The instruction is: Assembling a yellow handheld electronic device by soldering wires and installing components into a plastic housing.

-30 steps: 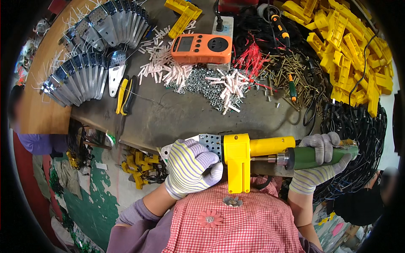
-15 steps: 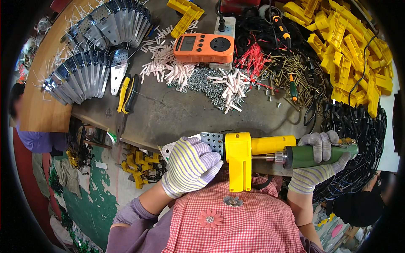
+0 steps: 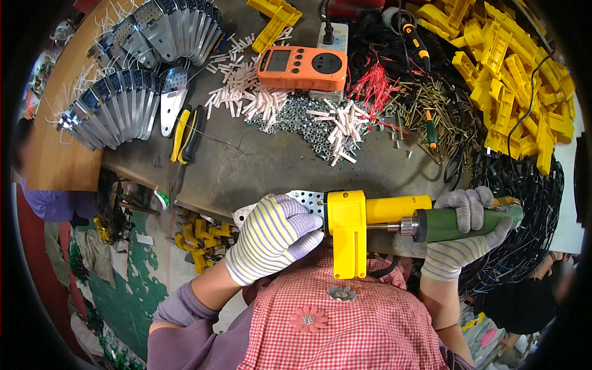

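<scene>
My left hand [image 3: 271,237], in a striped knit glove, is closed round a perforated metal plate [image 3: 306,198]. The plate runs into a yellow plastic housing [image 3: 346,231] with a yellow handle [image 3: 401,208] pointing right. My right hand [image 3: 467,231], gloved too, grips a green electric screwdriver [image 3: 439,226] held level. Its bit reaches left to the right side of the housing, just below the handle. The housing hides the bit's tip. Both things are held at the table's near edge, in front of the checked apron.
Pliers [image 3: 186,135] lie left of centre, beside fanned metal plates [image 3: 117,105]. Farther back are an orange meter [image 3: 302,68], pale sleeves, metal nuts [image 3: 308,126] and long screws [image 3: 431,102]. Yellow housings [image 3: 499,68] are heaped at the right, above black cables [image 3: 524,197].
The housing has shifted very slightly to the left and up, with my left hand. The screwdriver bit stays at the housing; my right hand is almost unmoved.
</scene>
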### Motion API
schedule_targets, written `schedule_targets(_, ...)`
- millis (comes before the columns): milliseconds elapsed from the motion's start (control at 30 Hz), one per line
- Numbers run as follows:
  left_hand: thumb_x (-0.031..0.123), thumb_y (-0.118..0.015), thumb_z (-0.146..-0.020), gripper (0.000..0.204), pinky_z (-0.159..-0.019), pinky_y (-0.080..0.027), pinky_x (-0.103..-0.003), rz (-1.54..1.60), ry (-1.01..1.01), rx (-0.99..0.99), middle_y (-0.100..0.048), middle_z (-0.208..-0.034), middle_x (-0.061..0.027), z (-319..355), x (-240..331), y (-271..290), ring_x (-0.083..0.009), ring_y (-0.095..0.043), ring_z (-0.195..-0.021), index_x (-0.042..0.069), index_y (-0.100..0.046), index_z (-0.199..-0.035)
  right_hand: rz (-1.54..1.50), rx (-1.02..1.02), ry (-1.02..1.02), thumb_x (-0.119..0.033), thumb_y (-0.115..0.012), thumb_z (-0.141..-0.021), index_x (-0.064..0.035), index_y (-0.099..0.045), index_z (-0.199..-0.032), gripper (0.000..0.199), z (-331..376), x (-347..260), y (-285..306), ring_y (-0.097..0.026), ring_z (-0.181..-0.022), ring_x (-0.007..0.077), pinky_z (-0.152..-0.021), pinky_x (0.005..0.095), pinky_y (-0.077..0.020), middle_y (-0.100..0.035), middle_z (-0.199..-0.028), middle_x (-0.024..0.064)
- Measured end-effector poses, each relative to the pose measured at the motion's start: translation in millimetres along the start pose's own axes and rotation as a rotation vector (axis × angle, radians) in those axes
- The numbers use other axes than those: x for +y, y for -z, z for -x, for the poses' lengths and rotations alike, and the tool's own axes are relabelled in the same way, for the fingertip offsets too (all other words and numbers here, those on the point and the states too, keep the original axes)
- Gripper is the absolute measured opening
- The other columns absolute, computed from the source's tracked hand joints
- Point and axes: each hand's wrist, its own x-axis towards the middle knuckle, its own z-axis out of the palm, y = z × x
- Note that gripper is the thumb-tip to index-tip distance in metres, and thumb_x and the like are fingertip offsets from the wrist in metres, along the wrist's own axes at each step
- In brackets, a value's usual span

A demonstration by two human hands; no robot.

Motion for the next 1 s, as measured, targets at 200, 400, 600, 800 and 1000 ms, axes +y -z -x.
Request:
schedule_targets(200, 0.023, -0.079, -0.075, 0.022, -0.069, -0.052, -0.042, -0.018, -0.03, 0.022, -0.064, -0.077, -0.007, -5.1, 2.1, 3.2, -0.0273, -0.063, -0.072, 0.011, -0.071, -0.091, 0.014, 0.019, 0.013, -0.054, -0.066, -0.088, -0.0111, -0.057, -0.094, 0.044, 2.4, 0.5, -5.1, -0.034, -0.046, 0.0057, -0.076, 0.029, -0.0467, -0.034, -0.052, -0.0095)
schedule_targets(400, 0.025, -0.077, -0.077, 0.019, -0.065, -0.052, -0.042, -0.028, -0.03, -0.014, -0.064, -0.073, -0.0074, -6.4, 2.1, 5.9, -0.0275, -0.063, -0.066, 0.011, -0.071, -0.089, 0.091, 0.062, 0.03, -0.055, -0.064, -0.09, -0.0124, -0.055, -0.093, 0.044, 3.1, 2.7, -7.6, -0.036, -0.046, 0.0046, -0.071, 0.0262, -0.0445, -0.035, -0.052, -0.0102)
schedule_targets(600, 0.026, -0.076, -0.077, 0.019, -0.064, -0.051, -0.042, -0.024, -0.018, -0.016, -0.064, -0.074, -0.0075, -4.0, -1.4, 3.7, -0.0278, -0.063, -0.066, 0.011, -0.071, -0.089, 0.02, -0.023, -0.001, -0.054, -0.064, -0.09, -0.013, -0.053, -0.094, 0.043, 0.4, 2.8, -1.6, -0.036, -0.046, 0.0042, -0.074, 0.0279, -0.0468, -0.035, -0.053, -0.0102)
schedule_targets(800, 0.02, -0.072, -0.076, 0.015, -0.064, -0.051, -0.043, -0.138, -0.134, -0.068, -0.064, -0.074, -0.0073, -17.5, -2.1, 10.1, -0.028, -0.063, -0.069, 0.009, -0.071, -0.086, 0.175, 0.263, 0.1, -0.053, -0.069, -0.087, -0.0103, -0.057, -0.099, 0.046, 1.3, 9.8, -13.4, -0.031, -0.045, 0.0049, -0.077, 0.0284, -0.0463, -0.036, -0.053, -0.0094)
schedule_targets(1000, 0.011, -0.07, -0.076, 0.011, -0.069, -0.047, -0.043, -0.013, -0.27, 0.009, -0.056, -0.076, -0.0045, -24.5, -2.9, 1.0, -0.0262, -0.057, -0.07, 0.007, -0.068, -0.087, -0.069, -0.013, 0.098, -0.072, -0.064, -0.08, -0.0172, -0.05, -0.089, 0.058, 11.7, 5.6, 3.6, -0.03, -0.048, 0.0054, -0.061, 0.0278, -0.0367, -0.029, -0.053, -0.0113)
